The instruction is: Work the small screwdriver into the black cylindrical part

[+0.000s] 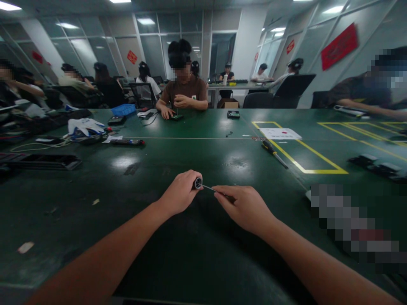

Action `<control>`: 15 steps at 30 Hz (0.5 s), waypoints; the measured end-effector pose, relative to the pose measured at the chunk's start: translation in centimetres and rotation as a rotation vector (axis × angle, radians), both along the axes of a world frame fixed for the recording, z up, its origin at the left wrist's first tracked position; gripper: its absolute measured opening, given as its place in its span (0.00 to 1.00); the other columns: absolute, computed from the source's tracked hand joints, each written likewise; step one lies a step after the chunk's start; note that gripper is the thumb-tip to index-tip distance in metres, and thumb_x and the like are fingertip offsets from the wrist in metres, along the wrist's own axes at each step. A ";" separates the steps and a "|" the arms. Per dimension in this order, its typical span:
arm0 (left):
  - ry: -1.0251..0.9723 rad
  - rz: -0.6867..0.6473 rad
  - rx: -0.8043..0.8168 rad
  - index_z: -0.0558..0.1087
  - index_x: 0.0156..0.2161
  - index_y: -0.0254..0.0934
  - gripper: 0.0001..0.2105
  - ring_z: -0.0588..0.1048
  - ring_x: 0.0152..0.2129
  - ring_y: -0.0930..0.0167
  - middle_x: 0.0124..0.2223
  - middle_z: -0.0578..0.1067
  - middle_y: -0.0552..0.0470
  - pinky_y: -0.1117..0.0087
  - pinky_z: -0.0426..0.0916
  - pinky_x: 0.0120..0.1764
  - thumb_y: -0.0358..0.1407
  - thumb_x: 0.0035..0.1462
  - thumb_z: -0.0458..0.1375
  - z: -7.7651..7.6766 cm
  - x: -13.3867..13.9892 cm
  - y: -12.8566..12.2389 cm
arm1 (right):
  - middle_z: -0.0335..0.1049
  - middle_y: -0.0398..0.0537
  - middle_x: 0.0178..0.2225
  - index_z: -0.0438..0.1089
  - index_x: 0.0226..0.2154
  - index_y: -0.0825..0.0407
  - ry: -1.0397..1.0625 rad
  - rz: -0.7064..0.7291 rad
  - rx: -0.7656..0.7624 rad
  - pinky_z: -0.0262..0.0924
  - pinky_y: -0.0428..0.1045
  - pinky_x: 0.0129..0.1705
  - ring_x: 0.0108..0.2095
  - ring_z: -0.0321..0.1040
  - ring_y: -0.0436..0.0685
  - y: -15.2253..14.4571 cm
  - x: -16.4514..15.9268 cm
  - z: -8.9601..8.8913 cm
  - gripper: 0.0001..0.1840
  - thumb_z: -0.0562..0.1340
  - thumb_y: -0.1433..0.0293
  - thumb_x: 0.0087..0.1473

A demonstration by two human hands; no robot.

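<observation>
My left hand (181,194) is closed around the dark handle of a small screwdriver (199,184), whose round end pokes out past my fingers. Its thin metal shaft runs right to my right hand (243,207), whose thumb and forefinger pinch the shaft near its tip. Both hands hover just above the green table (178,161), close to its near edge. What lies under my right palm is hidden.
A yellow-handled screwdriver (274,153) lies by yellow floor-tape lines (305,169) with a white sheet (280,133). White gloves (85,126), a blue tray (123,109), a pen-like tool (127,142) and black parts (41,161) sit left. A person (182,91) works opposite; others sit around.
</observation>
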State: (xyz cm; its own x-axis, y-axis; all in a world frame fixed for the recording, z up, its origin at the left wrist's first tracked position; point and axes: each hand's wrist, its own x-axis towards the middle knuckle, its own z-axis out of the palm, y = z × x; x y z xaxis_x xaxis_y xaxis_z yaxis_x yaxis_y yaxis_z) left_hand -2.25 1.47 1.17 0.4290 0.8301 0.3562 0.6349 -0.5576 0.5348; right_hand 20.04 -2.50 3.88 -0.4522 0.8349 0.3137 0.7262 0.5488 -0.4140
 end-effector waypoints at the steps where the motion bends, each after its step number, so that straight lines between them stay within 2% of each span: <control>1: 0.025 -0.012 0.019 0.68 0.40 0.38 0.02 0.71 0.37 0.67 0.38 0.72 0.53 0.62 0.64 0.45 0.29 0.63 0.57 0.1 0.0 0.0 | 0.83 0.43 0.44 0.78 0.49 0.45 -0.004 -0.004 0.007 0.71 0.52 0.40 0.38 0.80 0.58 0.0 0.1 0.1 0.15 0.59 0.67 0.65; 4: 0.027 -0.013 0.001 0.69 0.40 0.38 0.02 0.71 0.37 0.67 0.39 0.72 0.52 0.62 0.65 0.46 0.30 0.63 0.57 0.0 0.0 0.0 | 0.83 0.43 0.43 0.79 0.49 0.46 -0.017 -0.003 0.003 0.72 0.52 0.39 0.36 0.80 0.57 0.0 0.1 0.0 0.15 0.59 0.67 0.64; 12: -0.123 0.094 -0.156 0.69 0.43 0.39 0.06 0.72 0.38 0.66 0.41 0.74 0.51 0.64 0.67 0.42 0.32 0.61 0.59 -0.5 0.3 -0.1 | 0.81 0.45 0.48 0.76 0.53 0.47 0.012 0.006 -0.037 0.72 0.54 0.46 0.42 0.79 0.58 0.2 -0.1 -0.8 0.16 0.58 0.66 0.66; 15: -0.146 0.095 -0.172 0.68 0.45 0.39 0.08 0.73 0.39 0.66 0.42 0.73 0.51 0.64 0.68 0.43 0.31 0.60 0.59 -0.5 0.3 -0.3 | 0.81 0.46 0.47 0.76 0.53 0.46 0.014 0.004 -0.047 0.71 0.54 0.45 0.41 0.79 0.58 0.3 -0.1 -0.8 0.16 0.58 0.66 0.67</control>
State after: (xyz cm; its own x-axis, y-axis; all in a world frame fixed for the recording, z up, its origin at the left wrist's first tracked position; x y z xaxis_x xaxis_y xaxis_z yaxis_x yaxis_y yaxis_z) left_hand -1.93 1.18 0.69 0.3004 0.9179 0.2591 0.5890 -0.3922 0.7065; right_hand 19.93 -2.21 3.08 -0.4517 0.8469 0.2806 0.7180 0.5317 -0.4491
